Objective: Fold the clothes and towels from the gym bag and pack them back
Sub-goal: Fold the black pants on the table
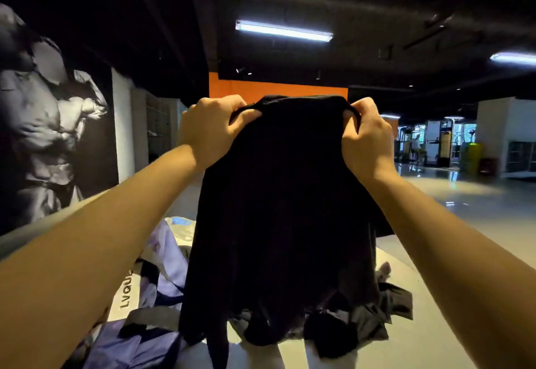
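one view only, from the person's head, wide-angle. it faces forward and slightly down, along both outstretched arms, close to the hands (290, 133) and the garment (278, 209) between them, with the ceiling above and the gym floor (452, 212) stretching far behind.

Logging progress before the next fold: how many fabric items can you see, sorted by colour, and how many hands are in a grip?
Black garment held up: 1
Dark crumpled clothes on the surface below: 1 pile, pieces cannot be separated
Lavender and white gym bag: 1
Hands in a grip on the held garment: 2, left hand, right hand
Total: 3 fabric items, 2 hands
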{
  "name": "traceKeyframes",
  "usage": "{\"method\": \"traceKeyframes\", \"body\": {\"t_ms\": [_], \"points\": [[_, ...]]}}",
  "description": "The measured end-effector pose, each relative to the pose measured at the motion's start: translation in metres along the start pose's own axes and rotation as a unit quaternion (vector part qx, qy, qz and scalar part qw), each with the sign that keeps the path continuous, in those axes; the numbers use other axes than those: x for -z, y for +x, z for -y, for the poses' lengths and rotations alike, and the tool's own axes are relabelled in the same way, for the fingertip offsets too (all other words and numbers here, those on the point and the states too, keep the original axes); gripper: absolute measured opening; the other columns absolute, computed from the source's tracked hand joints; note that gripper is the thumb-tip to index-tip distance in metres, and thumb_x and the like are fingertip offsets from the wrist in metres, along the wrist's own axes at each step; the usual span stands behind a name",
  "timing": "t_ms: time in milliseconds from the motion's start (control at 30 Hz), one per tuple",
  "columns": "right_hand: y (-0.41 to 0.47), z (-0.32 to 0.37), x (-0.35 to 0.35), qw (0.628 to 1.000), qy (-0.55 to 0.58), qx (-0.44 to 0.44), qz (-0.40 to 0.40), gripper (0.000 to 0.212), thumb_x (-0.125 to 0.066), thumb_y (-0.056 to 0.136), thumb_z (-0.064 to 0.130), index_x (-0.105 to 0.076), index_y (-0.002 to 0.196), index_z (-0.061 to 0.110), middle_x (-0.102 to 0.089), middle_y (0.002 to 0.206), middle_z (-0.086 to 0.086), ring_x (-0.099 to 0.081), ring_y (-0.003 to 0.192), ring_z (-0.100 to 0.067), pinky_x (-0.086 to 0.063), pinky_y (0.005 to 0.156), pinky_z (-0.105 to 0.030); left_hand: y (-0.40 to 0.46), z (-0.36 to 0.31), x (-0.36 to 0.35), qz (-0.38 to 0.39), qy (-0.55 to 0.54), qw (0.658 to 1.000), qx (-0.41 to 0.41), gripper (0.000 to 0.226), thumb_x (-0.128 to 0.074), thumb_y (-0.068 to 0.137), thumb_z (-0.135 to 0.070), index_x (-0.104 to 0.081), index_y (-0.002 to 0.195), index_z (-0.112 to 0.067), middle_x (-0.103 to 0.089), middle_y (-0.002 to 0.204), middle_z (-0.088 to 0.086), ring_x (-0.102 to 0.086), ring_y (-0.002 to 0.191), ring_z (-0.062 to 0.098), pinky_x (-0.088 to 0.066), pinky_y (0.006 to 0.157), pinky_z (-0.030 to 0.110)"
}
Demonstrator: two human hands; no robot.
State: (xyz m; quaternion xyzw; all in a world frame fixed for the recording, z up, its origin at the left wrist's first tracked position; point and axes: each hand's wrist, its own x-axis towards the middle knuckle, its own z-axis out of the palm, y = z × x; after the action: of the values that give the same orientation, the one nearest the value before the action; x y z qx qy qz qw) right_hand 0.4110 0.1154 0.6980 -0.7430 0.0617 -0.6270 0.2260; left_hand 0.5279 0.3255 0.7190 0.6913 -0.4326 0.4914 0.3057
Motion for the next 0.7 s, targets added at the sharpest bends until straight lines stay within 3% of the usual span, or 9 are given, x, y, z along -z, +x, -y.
{"method": "traceKeyframes", "body": {"t_ms": [133,267,367,467,533,600,700], "points": [[-0.005,0.007,0.023,0.996,-0.072,0.003,0.046,0.022,-0.044,0.098,0.031,-0.054,0.088,0.014,-0.057,0.072,-0.003,-0.052,0.069,-0.024,-0.035,0.060,-0.032,0.003,-0.010,0.026,0.069,0.083,0.993,-0.049,0.057,-0.041,0.091,-0.062,-0.070,0.090,-0.013,-0.069,0.082,0.010,-0.064,0.080,0.035,-0.046,0.068,0.037],[-0.030,-0.011,0.026,0.982,-0.129,-0.007,0.140,0.027,-0.046,0.097,0.031,-0.055,0.081,0.011,-0.058,0.082,-0.009,-0.053,0.079,-0.029,-0.038,0.068,-0.038,-0.034,-0.018,0.016,0.160,0.143,0.976,-0.042,0.049,-0.041,0.095,-0.052,-0.063,0.083,-0.009,-0.059,0.076,0.011,-0.060,0.076,0.034,-0.034,0.064,0.034],[-0.068,-0.042,0.018,0.956,-0.139,-0.069,0.250,0.033,-0.047,0.097,0.027,-0.048,0.067,0.015,-0.052,0.073,-0.008,-0.049,0.076,-0.028,-0.032,0.064,-0.037,-0.083,-0.016,-0.022,0.223,0.188,0.956,-0.037,0.048,-0.037,0.097,-0.053,-0.063,0.093,-0.013,-0.067,0.093,0.012,-0.063,0.086,0.035,-0.034,0.063,0.032],[-0.119,-0.080,0.013,0.910,-0.154,-0.149,0.356,0.036,-0.050,0.094,0.026,-0.049,0.060,0.014,-0.054,0.070,-0.010,-0.049,0.071,-0.026,-0.032,0.058,-0.034,-0.146,-0.016,-0.069,0.284,0.161,0.945,0.026,0.045,-0.036,0.097,-0.054,-0.063,0.098,-0.018,-0.067,0.106,0.009,-0.061,0.100,0.035,-0.036,0.068,0.033],[-0.158,-0.108,0.012,0.871,-0.187,-0.180,0.417,0.034,-0.050,0.094,0.027,-0.052,0.064,0.011,-0.056,0.074,-0.011,-0.051,0.073,-0.026,-0.037,0.061,-0.032,-0.198,-0.025,-0.098,0.318,0.109,0.937,0.092,0.040,-0.033,0.099,-0.050,-0.061,0.100,-0.020,-0.064,0.109,0.005,-0.059,0.103,0.031,-0.038,0.072,0.034],[-0.198,-0.134,0.006,0.837,-0.223,-0.186,0.463,0.032,-0.048,0.096,0.031,-0.053,0.069,0.014,-0.056,0.082,-0.010,-0.054,0.080,-0.026,-0.041,0.068,-0.033,-0.254,-0.038,-0.125,0.373,0.081,0.912,0.151,0.038,-0.029,0.101,-0.049,-0.054,0.120,-0.025,-0.055,0.122,-0.001,-0.052,0.114,0.023,-0.038,0.083,0.035],[-0.253,-0.168,-0.007,0.815,-0.269,-0.170,0.483,0.025,-0.045,0.098,0.035,-0.059,0.102,0.014,-0.051,0.112,-0.009,-0.054,0.102,-0.027,-0.046,0.085,-0.036,-0.317,-0.042,-0.154,0.472,0.089,0.854,0.200,0.052,-0.023,0.101,-0.052,-0.023,0.149,-0.032,-0.027,0.153,-0.003,-0.029,0.139,0.018,-0.029,0.111,0.040]]}}
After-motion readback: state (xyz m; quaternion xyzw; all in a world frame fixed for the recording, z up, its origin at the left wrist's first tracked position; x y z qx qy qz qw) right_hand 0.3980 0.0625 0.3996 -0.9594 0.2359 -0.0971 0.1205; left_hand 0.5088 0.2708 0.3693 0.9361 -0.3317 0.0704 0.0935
